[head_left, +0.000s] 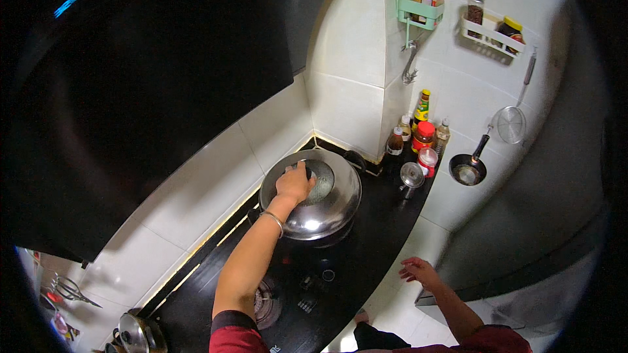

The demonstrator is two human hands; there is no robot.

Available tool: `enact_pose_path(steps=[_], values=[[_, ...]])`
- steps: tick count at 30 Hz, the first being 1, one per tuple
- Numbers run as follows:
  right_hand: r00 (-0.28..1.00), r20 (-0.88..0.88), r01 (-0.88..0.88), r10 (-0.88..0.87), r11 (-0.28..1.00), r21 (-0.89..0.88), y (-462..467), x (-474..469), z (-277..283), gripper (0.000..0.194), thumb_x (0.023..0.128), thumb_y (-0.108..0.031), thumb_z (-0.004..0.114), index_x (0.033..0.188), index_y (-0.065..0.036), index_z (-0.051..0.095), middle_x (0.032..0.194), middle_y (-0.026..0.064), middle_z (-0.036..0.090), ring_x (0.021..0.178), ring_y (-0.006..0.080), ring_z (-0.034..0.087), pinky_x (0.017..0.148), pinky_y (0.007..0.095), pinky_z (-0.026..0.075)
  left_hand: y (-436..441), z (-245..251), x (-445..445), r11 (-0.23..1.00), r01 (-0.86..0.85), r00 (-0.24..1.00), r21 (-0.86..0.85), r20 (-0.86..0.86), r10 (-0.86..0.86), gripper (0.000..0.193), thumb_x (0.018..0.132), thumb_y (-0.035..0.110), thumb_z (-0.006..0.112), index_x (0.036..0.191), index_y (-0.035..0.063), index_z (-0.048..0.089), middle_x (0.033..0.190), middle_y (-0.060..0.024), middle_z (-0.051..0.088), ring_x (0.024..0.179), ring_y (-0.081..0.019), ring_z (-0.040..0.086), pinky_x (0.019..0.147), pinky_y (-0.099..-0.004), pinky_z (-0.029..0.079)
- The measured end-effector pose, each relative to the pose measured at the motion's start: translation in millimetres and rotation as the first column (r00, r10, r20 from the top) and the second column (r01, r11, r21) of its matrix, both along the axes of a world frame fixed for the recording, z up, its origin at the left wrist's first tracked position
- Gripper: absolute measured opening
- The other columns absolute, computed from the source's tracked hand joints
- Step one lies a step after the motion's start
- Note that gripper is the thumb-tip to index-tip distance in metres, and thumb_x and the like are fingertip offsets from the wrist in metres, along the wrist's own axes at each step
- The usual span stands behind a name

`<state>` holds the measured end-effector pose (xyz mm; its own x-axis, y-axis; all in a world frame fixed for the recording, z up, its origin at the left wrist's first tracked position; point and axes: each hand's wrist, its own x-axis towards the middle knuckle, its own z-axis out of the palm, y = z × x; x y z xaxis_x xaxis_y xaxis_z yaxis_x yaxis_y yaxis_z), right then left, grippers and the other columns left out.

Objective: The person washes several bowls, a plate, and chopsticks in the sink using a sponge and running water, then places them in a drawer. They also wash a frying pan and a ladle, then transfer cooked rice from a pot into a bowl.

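A large wok (338, 239) sits on the black cooktop, covered by a domed steel lid (338, 215) with a round glass window (324, 189) at its centre. My left hand (294, 184) grips the dark knob (309, 173) on top of this lid, and the fingers partly cover the knob. The lid appears seated on the wok. Beyond the counter's front edge, my right hand (418, 272) hangs in the air with its fingers apart, touching nothing.
Bottles and jars (423, 136) crowd the corner beside a small steel pot (412, 175). A bare burner (265, 304) lies nearer me, with a lidded pot (135, 331) at lower left. A dark range hood (186, 73) overhangs the left. A small frying pan (467, 169) and strainer (511, 124) hang right.
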<state>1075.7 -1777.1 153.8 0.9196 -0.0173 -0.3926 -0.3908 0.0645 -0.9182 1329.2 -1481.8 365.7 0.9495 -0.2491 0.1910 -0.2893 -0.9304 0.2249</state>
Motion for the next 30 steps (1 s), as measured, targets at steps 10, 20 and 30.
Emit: enact_pose_path(steps=[10,20,30], values=[[0.912,0.299,-0.250,0.280,0.959,-0.135,-14,178,135,0.025,0.090,-0.022,0.050,0.107,-0.004,0.053,0.081,0.0044,0.061,0.068,0.0106,0.057,0.056,0.0240,0.047,51,66,-45,0.957,-0.063,0.986,-0.282,0.134,0.104,0.034,0.075,0.027,0.062,0.096,0.0023,0.054,0.078,-0.0209,0.061,0.071,-0.0341,0.061,0.064,-0.0400,0.047],[0.602,0.240,-0.002,0.762,0.302,-0.953,70,334,121,0.033,0.086,-0.018,0.051,0.111,0.003,0.050,0.084,0.0120,0.062,0.073,0.0191,0.062,0.062,0.0291,0.051,214,32,-248,0.734,-0.551,0.746,-0.397,0.159,0.647,0.019,0.072,0.012,0.059,0.083,0.0000,0.050,0.058,-0.0092,0.048,0.053,-0.0132,0.042,0.051,-0.0263,0.038],[0.833,-0.182,-0.551,0.522,0.752,-0.362,117,361,120,0.021,0.065,0.000,0.062,0.085,0.003,0.057,0.072,0.0103,0.055,0.057,0.0217,0.055,0.048,0.0311,0.048,320,-150,-422,0.429,-0.866,0.416,-0.255,0.108,0.903,0.027,0.074,0.014,0.060,0.092,-0.0019,0.050,0.073,-0.0130,0.053,0.072,-0.0255,0.050,0.070,-0.0340,0.041]])
